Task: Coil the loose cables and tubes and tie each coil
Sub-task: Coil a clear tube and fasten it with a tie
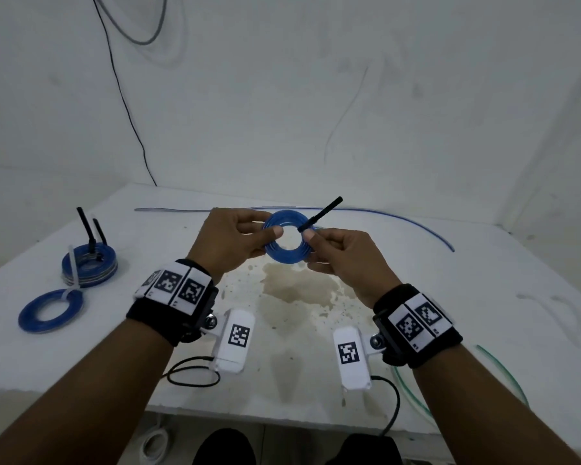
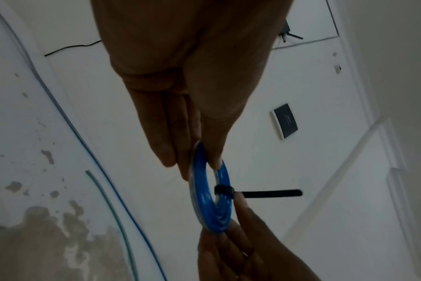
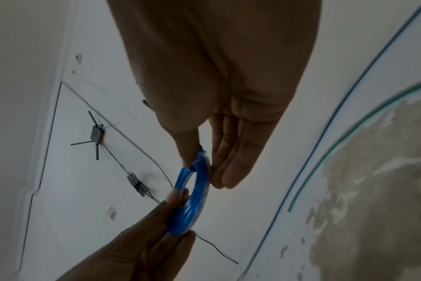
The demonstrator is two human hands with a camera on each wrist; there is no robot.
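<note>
The left hand (image 1: 230, 238) pinches the left side of a blue tube coil (image 1: 286, 241), thumb in front and fingers behind, holding it up above the worktop (image 1: 416, 280). The right hand (image 1: 344, 255) pinches the coil's right side, just where a black tie (image 1: 321, 214) wraps the coil; the tie's free tail sticks up and to the right. The coil hangs between both hands, clear of the surface. On the worktop to the left lie a stack of tied coils (image 1: 89, 265) and a single tied coil (image 1: 51, 310). A loose blue tube (image 1: 399, 220) runs behind the hands, and a green tube (image 1: 503, 370) lies to the right.
</note>
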